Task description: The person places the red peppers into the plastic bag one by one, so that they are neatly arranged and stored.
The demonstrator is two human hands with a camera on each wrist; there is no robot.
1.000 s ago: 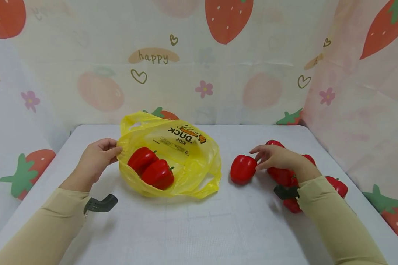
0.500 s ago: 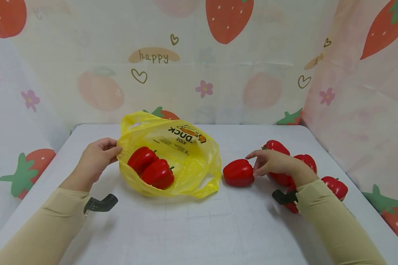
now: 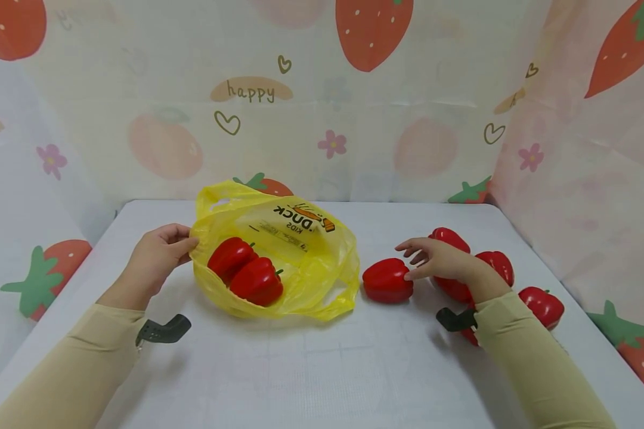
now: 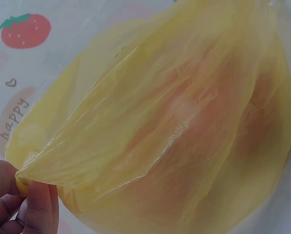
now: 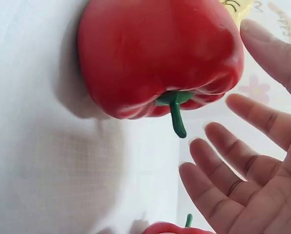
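Between thumb and fingers, my left hand [image 3: 158,259] pinches the left rim of a yellow plastic bag [image 3: 311,280]; the left wrist view shows the pinched edge up close. The bag's mouth faces me, and two red bell peppers [image 3: 256,282] lie inside. Just right of the bag, a single bell pepper [image 3: 387,280] rests on its side on the table, its green stem [image 5: 177,114] pointing toward my right hand [image 3: 442,262]. That hand hovers beside this pepper with spread, relaxed fingers [image 5: 223,165] and grips nothing.
Several more red bell peppers [image 3: 542,307] lie on the right of the white table [image 3: 311,375], some partly hidden by my right hand and forearm. A strawberry-printed cloth [image 3: 311,149] stands behind and at both sides.
The single bell pepper has tipped from upright onto its side and shifted slightly left. My right hand moved a little left, then its fingers spread. The left hand and bag stay put.
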